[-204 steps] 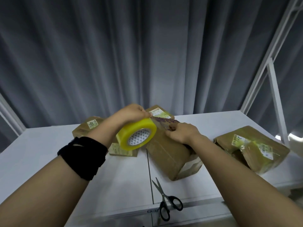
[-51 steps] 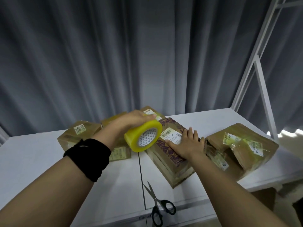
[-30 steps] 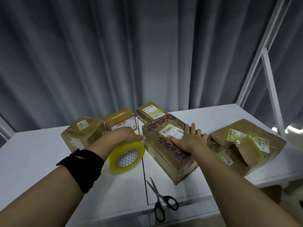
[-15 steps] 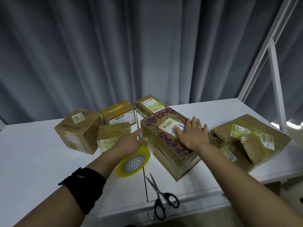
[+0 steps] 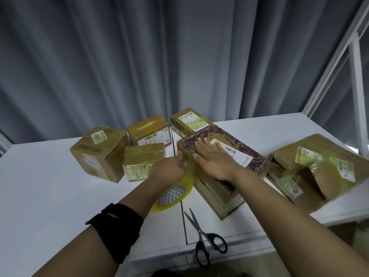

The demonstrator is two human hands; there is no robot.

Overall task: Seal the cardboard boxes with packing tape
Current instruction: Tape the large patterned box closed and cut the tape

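Left hand (image 5: 169, 169) grips the tape roll (image 5: 176, 193), now pulled down past the box (image 5: 241, 141) edge toward the counter (image 5: 50, 186); right hand (image 5: 214, 162), flat beside it, has slid over smoothing tape. This strip looks nearly done.

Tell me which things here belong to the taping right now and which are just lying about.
In use: left hand holding tape roll; right hand flat on patterned box; scissors, probably for cutting.
Lying about: small taped boxes behind; crumpled box, far right.
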